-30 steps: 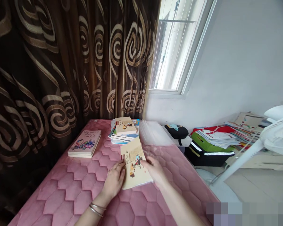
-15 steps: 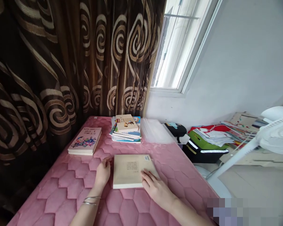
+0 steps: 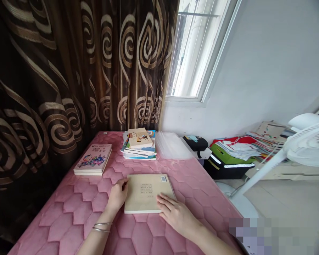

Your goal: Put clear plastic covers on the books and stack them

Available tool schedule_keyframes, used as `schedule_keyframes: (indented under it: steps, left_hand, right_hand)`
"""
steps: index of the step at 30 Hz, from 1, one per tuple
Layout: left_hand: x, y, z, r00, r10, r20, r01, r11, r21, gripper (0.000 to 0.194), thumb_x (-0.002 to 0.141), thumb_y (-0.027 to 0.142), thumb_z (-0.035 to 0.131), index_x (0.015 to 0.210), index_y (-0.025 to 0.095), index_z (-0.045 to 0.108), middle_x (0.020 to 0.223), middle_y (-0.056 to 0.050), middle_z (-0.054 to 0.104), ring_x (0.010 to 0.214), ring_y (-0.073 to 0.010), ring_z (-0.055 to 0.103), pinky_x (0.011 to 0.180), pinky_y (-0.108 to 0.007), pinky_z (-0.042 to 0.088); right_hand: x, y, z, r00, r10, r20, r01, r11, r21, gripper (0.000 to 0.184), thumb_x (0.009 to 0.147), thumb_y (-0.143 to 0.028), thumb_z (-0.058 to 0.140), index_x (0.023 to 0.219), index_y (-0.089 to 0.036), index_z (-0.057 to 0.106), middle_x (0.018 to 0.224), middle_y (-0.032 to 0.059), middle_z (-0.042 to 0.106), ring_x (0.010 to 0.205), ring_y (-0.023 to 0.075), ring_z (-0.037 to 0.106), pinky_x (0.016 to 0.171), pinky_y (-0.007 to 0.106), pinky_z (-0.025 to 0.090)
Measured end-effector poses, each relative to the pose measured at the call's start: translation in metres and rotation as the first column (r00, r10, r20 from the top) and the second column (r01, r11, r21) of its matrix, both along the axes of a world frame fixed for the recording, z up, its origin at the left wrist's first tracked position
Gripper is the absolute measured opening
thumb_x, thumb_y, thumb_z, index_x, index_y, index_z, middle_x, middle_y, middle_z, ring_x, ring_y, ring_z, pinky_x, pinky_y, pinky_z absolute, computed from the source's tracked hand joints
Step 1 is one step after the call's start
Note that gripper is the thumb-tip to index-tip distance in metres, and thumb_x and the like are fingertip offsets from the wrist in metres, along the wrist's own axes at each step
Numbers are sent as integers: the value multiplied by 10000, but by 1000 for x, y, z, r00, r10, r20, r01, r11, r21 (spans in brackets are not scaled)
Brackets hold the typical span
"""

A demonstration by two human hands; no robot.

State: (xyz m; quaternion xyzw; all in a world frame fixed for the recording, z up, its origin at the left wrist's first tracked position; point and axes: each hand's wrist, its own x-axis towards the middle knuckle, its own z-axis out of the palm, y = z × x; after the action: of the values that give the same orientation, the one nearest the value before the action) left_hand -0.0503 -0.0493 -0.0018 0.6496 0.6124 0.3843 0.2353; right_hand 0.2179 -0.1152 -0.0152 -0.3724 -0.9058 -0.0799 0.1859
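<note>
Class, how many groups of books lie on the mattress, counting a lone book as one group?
3: the pink pile at left, the mixed pile at the back, and the cream book under the right hand. Others may be out of view.

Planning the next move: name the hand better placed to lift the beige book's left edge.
Probably the left hand: it sits curled at that edge, while the right hand rests farther right on the beige book.

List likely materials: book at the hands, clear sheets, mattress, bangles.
Book: probably paper or card, smooth, perhaps matt; flat printed cover with barcode, no strong glare.
Clear sheets: likely plastic, smooth; translucent, pale sheen.
Mattress: apparently fabric-covered, maybe velvety; quilted hexagons, soft highlights; filling hidden.
Bangles: likely polished metal; silvery, bright glints.
</note>
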Motion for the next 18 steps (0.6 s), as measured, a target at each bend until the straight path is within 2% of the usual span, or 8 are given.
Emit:
schedule_keyframes:
  steps: [4,6,9,13,18]
  left_hand:
    - [6,13,1,994,23,-102,-17,998,57,386,686,-28,468,964,145,671,1131,-106,661,1118,-197,596,996,-327,441]
    - [9,20,1,993,7,-115,2,997,78,405,665,-37,472,960,145,680,1187,-118,635,1196,-216,544,1043,-350,403]
    - [9,26,-1,995,-72,-67,77,994,80,329,732,48,478,956,170,685,1133,-90,670,1132,-211,586,1026,-371,425]
    - [2,29,-8,990,-141,25,137,984,112,280,811,181,457,987,201,674,1099,-62,691,1053,-190,622,984,-359,454]
    - [-4,30,-14,982,-180,57,172,978,119,301,818,224,439,997,199,679,1125,-66,681,1083,-194,606,1002,-362,437]
  right_hand:
    - [2,3,4,997,50,-66,-48,998,26,241,870,-146,569,1099,-150,646,1175,84,671,1168,201,578,1016,313,473]
    - [1,5,9,990,42,-138,-47,998,-35,206,876,-155,559,1047,-169,673,1114,54,702,1120,180,610,1010,293,473]
    - [-1,5,22,978,-5,-209,-32,984,-174,210,891,-168,526,985,-222,705,1036,-1,730,1062,152,642,987,273,481]
    - [-3,4,34,986,-12,-165,-26,973,-228,230,893,-167,500,956,-221,714,1032,8,733,1021,146,659,966,258,482]
    - [-4,6,31,999,-19,-36,14,989,-146,269,906,-132,449,912,-218,705,939,24,747,926,143,684,873,241,513]
